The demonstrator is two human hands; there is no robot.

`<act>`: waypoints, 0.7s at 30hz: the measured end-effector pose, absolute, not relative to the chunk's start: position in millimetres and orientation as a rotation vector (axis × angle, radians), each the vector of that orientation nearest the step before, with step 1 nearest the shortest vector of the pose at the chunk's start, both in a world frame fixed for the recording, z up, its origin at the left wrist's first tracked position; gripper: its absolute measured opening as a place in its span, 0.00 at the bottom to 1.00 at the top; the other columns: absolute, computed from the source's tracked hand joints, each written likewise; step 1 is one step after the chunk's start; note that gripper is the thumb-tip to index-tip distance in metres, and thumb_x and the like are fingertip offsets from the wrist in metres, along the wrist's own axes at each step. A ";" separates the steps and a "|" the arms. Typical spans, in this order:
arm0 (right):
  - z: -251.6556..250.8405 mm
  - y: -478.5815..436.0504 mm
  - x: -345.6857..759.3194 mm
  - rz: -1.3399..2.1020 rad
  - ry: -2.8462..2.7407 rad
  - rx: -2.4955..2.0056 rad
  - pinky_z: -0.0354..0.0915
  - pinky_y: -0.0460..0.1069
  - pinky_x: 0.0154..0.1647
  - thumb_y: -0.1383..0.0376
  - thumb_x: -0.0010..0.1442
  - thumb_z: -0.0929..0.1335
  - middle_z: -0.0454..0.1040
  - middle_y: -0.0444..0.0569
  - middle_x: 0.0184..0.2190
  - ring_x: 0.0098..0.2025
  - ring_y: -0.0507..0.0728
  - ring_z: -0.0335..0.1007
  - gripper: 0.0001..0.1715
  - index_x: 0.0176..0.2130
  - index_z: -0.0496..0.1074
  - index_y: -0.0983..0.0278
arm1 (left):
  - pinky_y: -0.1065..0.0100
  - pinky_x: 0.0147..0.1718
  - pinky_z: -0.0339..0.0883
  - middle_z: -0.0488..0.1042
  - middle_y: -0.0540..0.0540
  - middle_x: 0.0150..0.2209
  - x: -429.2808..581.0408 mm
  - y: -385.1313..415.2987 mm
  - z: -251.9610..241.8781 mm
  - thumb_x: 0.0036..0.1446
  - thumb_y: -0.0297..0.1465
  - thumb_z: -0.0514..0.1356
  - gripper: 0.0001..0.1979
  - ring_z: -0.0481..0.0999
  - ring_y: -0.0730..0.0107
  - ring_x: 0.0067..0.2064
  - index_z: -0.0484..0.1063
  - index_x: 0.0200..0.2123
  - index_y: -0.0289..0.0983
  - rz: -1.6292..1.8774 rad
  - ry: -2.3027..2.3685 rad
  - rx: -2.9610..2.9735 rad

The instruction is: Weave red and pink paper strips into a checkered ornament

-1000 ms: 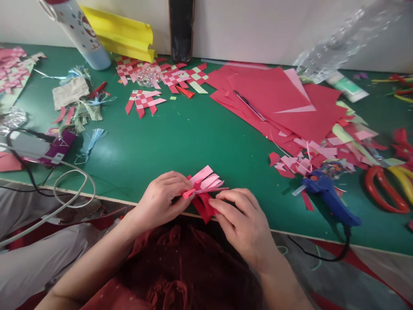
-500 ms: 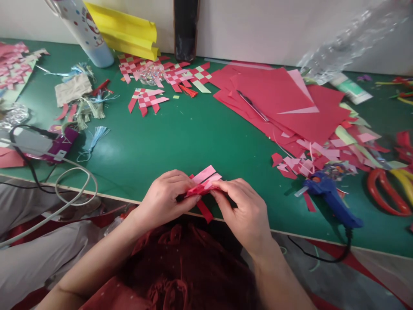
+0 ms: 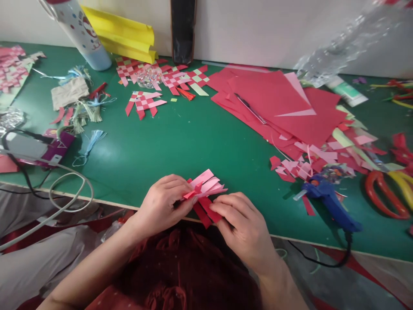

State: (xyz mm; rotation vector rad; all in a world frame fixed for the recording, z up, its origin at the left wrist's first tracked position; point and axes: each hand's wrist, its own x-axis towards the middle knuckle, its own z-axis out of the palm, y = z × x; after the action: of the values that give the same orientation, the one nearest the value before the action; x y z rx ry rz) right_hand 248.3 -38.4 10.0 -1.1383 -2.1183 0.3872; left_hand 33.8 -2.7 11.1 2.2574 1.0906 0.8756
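At the near edge of the green table (image 3: 193, 142), both my hands hold a small piece woven from red and pink paper strips (image 3: 204, 191). My left hand (image 3: 164, 202) is closed, pinching the piece's left side where a red strip crosses it. My right hand (image 3: 240, 226) is closed on the lower red strips that hang toward me. The pink strip ends fan out away from me, over the table.
Red paper sheets (image 3: 280, 103) and a pen (image 3: 250, 110) lie at right, with paper scraps (image 3: 322, 150), a blue glue gun (image 3: 329, 202) and scissors (image 3: 387, 189). Finished woven pieces (image 3: 145, 101), tassels (image 3: 87, 144), a bottle (image 3: 85, 34), yellow paper (image 3: 125, 36) and a cable (image 3: 64, 189) are at left.
My right hand has dropped from the top of the woven piece to its lower red strips. The pink strips have spread slightly. My left hand keeps its pinch.
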 end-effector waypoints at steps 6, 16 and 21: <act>8.6 -40.5 247.3 0.354 -2.165 -1.178 0.69 0.53 0.41 0.69 0.62 0.69 0.77 0.50 0.36 0.39 0.56 0.70 0.05 0.39 0.76 0.63 | 0.63 0.44 0.70 0.80 0.46 0.38 32.3 -2.1 11.9 0.60 0.25 0.59 0.04 0.76 0.66 0.41 0.73 0.38 0.37 0.840 1.022 2.330; 5.5 -41.8 250.8 0.334 -2.238 -1.179 0.65 0.53 0.42 0.69 0.65 0.65 0.78 0.49 0.37 0.40 0.56 0.69 0.10 0.41 0.77 0.62 | 0.58 0.45 0.69 0.78 0.46 0.44 28.9 -5.0 11.7 0.51 0.26 0.65 0.10 0.74 0.60 0.46 0.72 0.37 0.39 0.672 1.017 2.424; 7.0 -45.9 251.2 0.304 -2.226 -1.210 0.64 0.53 0.44 0.69 0.65 0.65 0.78 0.48 0.38 0.41 0.57 0.69 0.11 0.44 0.76 0.62 | 0.58 0.44 0.71 0.79 0.45 0.43 30.8 -7.0 13.4 0.53 0.27 0.63 0.07 0.75 0.59 0.46 0.72 0.37 0.38 0.665 1.053 2.479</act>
State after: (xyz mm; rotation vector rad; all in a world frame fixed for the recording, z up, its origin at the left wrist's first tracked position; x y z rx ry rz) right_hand 251.2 -45.9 7.0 -1.2095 -2.2258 0.3044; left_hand 30.8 -7.0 13.4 2.4786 1.0532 0.6654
